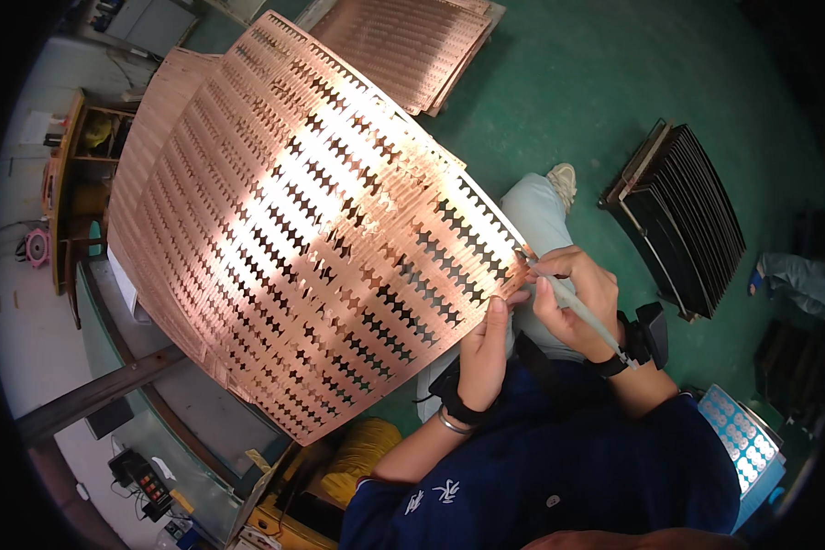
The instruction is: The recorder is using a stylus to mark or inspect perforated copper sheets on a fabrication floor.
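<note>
A large copper-coloured sheet (275, 211), punched with rows of star-like cutouts, slants across the view under a bright glare. My left hand (484, 356) grips its near right corner, thumb on top; the fingers underneath are mostly hidden. In my right hand (585, 284) is a slim pale-grey pen-shaped tool (585, 313). Its thin dark tip meets the sheet's right edge beside the end of a row of cutouts. I cannot make out the exact kind of tip.
More copper sheets (403, 46) are stacked at the far side. To the right, a black slatted rack (678, 220) stands on the green floor (596, 82). A blue panel with silvery discs (742, 438) is at lower right. Left lie a metal beam (96, 394) and a power strip (147, 481).
</note>
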`<action>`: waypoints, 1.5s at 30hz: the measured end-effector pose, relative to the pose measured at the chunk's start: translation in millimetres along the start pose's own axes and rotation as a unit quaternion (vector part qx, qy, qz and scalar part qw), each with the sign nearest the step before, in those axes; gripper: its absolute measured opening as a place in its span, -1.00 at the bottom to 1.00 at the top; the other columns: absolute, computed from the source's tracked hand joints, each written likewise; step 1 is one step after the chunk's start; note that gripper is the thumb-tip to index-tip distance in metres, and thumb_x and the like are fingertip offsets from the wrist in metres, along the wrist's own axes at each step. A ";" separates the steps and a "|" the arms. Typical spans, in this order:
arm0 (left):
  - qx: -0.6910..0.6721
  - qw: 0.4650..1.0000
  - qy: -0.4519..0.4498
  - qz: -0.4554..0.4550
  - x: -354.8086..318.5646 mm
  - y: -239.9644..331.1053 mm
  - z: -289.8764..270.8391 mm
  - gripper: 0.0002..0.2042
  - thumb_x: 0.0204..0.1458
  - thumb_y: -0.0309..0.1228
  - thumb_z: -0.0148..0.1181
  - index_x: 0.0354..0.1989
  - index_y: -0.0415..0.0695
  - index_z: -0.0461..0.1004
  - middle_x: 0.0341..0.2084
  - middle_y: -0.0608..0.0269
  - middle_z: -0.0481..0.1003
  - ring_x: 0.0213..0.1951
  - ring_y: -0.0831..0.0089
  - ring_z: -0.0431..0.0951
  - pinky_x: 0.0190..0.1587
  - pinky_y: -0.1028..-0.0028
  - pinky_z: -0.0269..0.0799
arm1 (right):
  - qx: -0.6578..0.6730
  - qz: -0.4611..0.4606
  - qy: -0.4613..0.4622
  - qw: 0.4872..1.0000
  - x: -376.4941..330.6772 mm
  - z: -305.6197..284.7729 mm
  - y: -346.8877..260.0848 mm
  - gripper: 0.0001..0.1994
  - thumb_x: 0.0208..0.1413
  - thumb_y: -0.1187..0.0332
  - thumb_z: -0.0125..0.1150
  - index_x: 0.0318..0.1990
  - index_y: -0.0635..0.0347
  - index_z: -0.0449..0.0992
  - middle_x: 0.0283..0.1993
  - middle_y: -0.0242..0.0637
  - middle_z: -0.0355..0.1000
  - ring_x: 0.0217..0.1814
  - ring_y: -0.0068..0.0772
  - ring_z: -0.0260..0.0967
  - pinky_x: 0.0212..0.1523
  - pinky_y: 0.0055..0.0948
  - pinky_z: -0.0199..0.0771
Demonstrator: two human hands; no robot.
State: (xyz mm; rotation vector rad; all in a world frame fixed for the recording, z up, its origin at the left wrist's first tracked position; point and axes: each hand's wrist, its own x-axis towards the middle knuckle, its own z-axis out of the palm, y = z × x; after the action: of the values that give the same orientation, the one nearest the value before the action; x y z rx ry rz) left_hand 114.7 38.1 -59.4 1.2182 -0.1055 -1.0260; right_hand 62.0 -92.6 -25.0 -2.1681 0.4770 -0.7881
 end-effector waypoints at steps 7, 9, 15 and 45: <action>0.004 1.000 0.002 0.010 0.2 0.6 -0.1 -0.61 0.25 -0.26 -0.28 -0.01 -0.34 0.33 -0.12 0.12 0.43 -0.02 0.44 0.37 0.08 0.48 0.20 | -0.011 -0.002 -0.004 1.000 1.7 1.6 -2.7 -0.83 -0.21 0.57 0.18 -0.39 0.34 0.37 -0.45 -0.12 0.41 -0.47 -0.17 0.44 -0.45 -0.41 0.47; 0.003 1.000 0.002 0.004 1.3 0.0 0.3 -0.62 0.25 -0.27 -0.29 0.01 -0.33 0.32 -0.12 0.12 0.43 -0.02 0.44 0.38 0.08 0.48 0.20 | -0.015 -0.002 -0.005 1.000 2.6 2.0 -1.2 -0.83 -0.21 0.57 0.18 -0.39 0.34 0.37 -0.45 -0.11 0.41 -0.46 -0.17 0.44 -0.45 -0.40 0.47; -0.001 1.000 0.002 0.017 3.1 0.0 2.2 -0.63 0.25 -0.30 -0.28 0.03 -0.32 0.30 -0.11 0.14 0.42 -0.02 0.46 0.37 0.07 0.49 0.21 | -0.024 -0.007 -0.013 1.000 6.2 2.2 -2.9 -0.83 -0.21 0.58 0.17 -0.39 0.34 0.37 -0.45 -0.11 0.40 -0.46 -0.16 0.43 -0.43 -0.40 0.47; 0.020 1.000 0.010 -0.006 4.3 -4.1 0.2 -0.63 0.25 -0.28 -0.27 -0.10 -0.31 0.40 -0.17 0.24 0.43 -0.11 0.57 0.36 -0.02 0.57 0.22 | -0.027 0.006 -0.017 0.999 4.1 -6.8 3.1 -0.85 -0.21 0.54 0.18 -0.41 0.30 0.39 -0.47 -0.15 0.41 -0.53 -0.19 0.42 -0.53 -0.42 0.45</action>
State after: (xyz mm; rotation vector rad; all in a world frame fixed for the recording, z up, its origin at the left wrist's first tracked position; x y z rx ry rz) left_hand 114.6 35.1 -64.5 1.2662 -0.1034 -1.0253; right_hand 60.2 -100.5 -22.3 -2.2236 0.4997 -0.7376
